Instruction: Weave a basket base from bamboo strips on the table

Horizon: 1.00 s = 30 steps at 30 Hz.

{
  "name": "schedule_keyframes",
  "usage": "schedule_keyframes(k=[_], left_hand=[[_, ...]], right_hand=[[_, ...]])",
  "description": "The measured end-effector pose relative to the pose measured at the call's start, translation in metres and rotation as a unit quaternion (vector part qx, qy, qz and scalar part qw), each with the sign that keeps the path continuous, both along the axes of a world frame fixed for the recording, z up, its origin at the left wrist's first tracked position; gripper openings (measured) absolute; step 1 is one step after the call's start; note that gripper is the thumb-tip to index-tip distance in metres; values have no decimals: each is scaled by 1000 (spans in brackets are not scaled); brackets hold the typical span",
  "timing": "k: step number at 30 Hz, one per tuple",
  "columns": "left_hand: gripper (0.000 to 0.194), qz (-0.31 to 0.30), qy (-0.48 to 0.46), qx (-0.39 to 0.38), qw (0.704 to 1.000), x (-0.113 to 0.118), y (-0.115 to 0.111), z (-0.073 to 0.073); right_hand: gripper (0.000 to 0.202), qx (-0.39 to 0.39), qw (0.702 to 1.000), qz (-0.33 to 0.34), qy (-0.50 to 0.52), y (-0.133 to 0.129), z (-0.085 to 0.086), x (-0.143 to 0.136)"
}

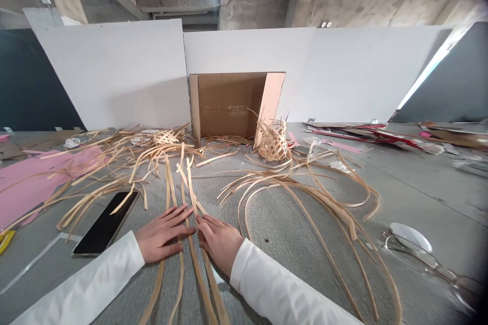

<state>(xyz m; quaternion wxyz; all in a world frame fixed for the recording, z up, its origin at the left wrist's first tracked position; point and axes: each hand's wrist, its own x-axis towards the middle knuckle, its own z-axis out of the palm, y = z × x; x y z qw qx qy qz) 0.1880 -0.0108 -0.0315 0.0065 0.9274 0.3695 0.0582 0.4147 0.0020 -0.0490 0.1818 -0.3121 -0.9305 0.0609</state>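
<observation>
Several flat bamboo strips [197, 277] run lengthwise side by side on the grey table in front of me. My left hand [163, 233] lies flat across them, fingers stretched toward the right. Just beside it, my right hand [219, 241] has its fingers curled around the rightmost strip, with the thumb near the left fingertips. The exact grip is partly hidden under the fingers. A black phone [104, 223] lies left of my left hand, with the end of a strip resting over it.
A woven bamboo basket piece [273, 141] stands by an open cardboard box [194, 106] at the back. Another woven piece [164, 137] sits left of the box. Loose strips [316, 195] curve across the right. Eyeglasses [430, 261] lie far right, pink paper [34, 183] far left.
</observation>
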Motion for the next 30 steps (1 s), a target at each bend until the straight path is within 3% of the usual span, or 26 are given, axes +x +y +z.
schedule_keyframes(k=[5, 11, 19, 24, 30], left_hand=[[47, -8, 10, -3, 1000, 1, 1, 1], [59, -31, 59, -20, 998, 0, 4, 3], [51, -19, 51, 26, 998, 2, 0, 1], [51, -23, 25, 30, 999, 2, 1, 0], [50, -31, 9, 26, 999, 5, -1, 4]], right_hand=[[42, -44, 999, -10, 22, 0, 1, -2], [39, -66, 997, -26, 28, -4, 7, -5], [31, -77, 988, -133, -30, -11, 26, -6], [34, -96, 976, -191, -40, -16, 30, -6], [27, -144, 984, -91, 51, -14, 29, 0]])
